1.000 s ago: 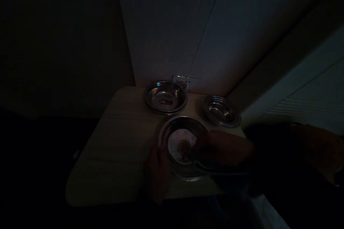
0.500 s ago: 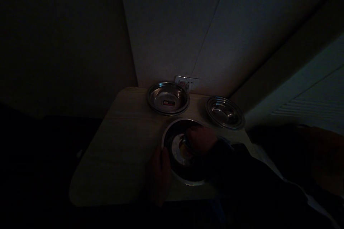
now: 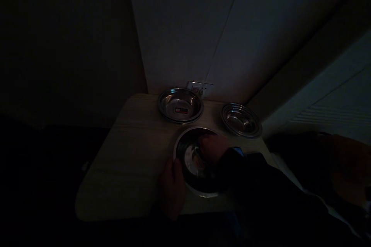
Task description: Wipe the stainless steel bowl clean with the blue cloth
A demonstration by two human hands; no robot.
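In the dim light a round metal basin (image 3: 204,194) stands near the front of the table. My left hand (image 3: 171,191) is closed on its left rim, the thumb lying on the edge. My right hand (image 3: 213,148) reaches down inside, over the right part of the basin, with its fingers curled together. Whatever those fingers hold is too dark to make out. A small yellowish patch (image 3: 197,161) shows on the basin's shiny bottom, just left of and below the right hand; I cannot tell what it is.
Behind the basin, a stack of metal bowls (image 3: 176,115) has a dark label inside. More nested metal bowls (image 3: 241,120) sit at the back right. The pale wooden table (image 3: 124,154) meets a wall (image 3: 185,27) with a socket (image 3: 200,88). A slatted panel (image 3: 327,114) stands to the right.
My right hand has shifted slightly left and up inside the basin. The left hand keeps its place on the rim. The whole view has moved a little.
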